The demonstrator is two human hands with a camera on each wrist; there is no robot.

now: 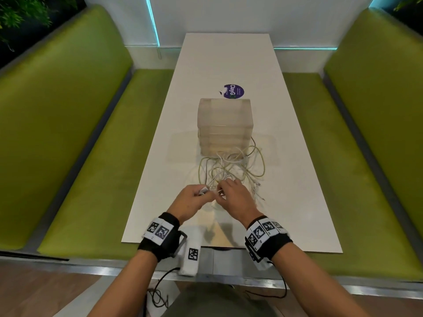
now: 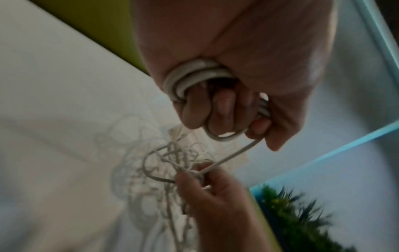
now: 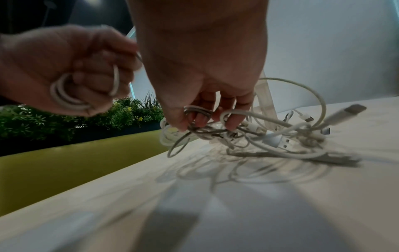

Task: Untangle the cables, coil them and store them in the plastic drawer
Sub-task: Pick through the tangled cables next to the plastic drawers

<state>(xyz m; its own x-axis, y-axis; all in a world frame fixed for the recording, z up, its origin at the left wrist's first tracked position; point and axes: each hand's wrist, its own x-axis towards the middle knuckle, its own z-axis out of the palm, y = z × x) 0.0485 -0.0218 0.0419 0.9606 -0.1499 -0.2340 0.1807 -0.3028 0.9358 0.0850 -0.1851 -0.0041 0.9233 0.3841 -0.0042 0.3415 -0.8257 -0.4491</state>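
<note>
Both wrists wear black bands with square black-and-white coded markers. Left hand (image 1: 192, 200) is closed round a small coil of white cable (image 2: 192, 76), a strand running to the right hand (image 1: 233, 195), whose fingertips pinch into the tangled cables (image 1: 231, 168) on the white table (image 1: 297, 179). Just behind the tangle stands the translucent plastic drawer unit (image 1: 225, 124), drawers closed, contents unclear. Beyond it lies a purple round sticker (image 1: 234, 91) reading "ClayG".

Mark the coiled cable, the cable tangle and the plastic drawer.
coiled cable (image 2: 194, 75): left wrist view, loops around the fingers.
cable tangle (image 1: 231, 167): head view, middle of pile.
plastic drawer (image 1: 225, 126): head view, front face.
</note>
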